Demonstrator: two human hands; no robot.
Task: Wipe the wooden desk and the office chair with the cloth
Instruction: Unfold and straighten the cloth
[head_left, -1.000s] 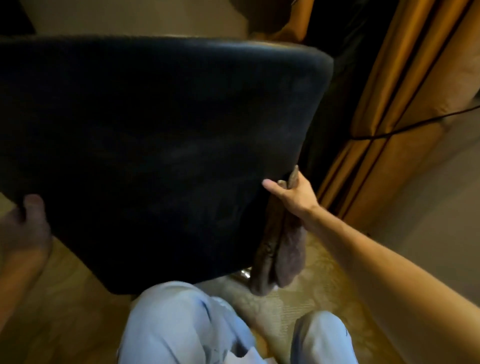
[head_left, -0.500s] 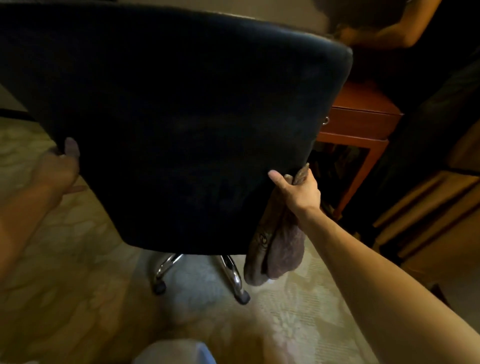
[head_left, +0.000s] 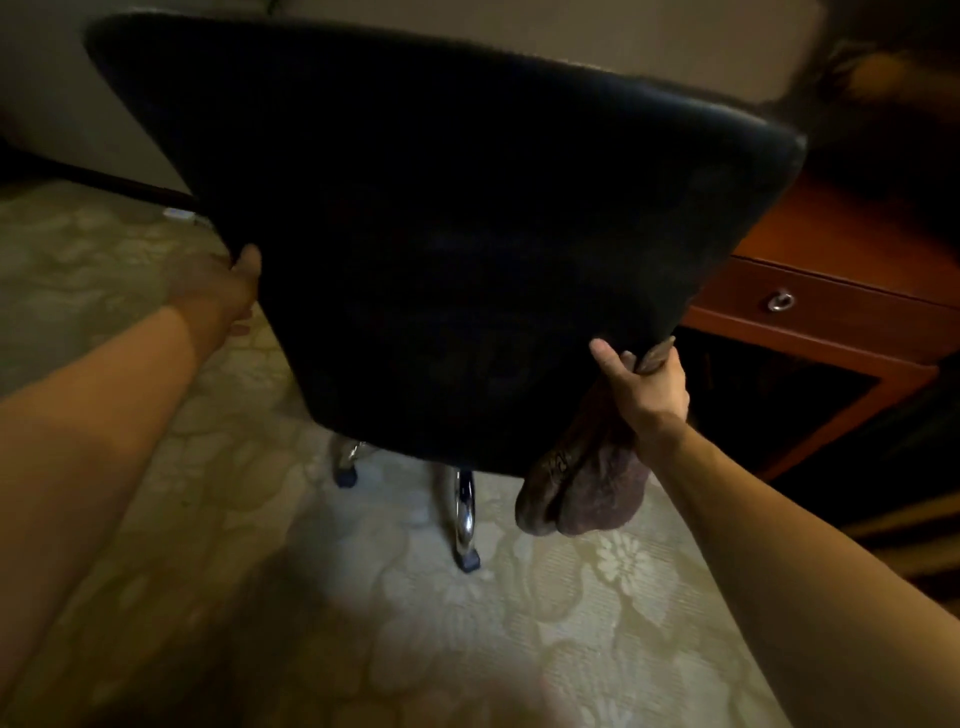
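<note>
The black office chair's backrest (head_left: 441, 234) fills the middle of the view, seen from behind. My left hand (head_left: 228, 291) grips its left edge, thumb on the back face and fingers hidden round the front. My right hand (head_left: 641, 387) holds the right lower edge, thumb against the backrest, with the brown cloth (head_left: 582, 488) clutched in its fingers and hanging down in folds. The wooden desk (head_left: 831, 291), reddish with a drawer and a round metal pull (head_left: 780, 300), stands at the right behind the chair.
Chrome chair legs (head_left: 462, 514) with dark casters stand on a pale floral carpet (head_left: 467, 623). A dark cable (head_left: 104, 179) runs along the wall base at the left. A person's blurred dark shape (head_left: 883, 78) is at the top right.
The chair has swung round and moved left in the view, bringing the desk into sight at the right. Both hands keep their grip on the backrest edges; the cloth still hangs from the right hand.
</note>
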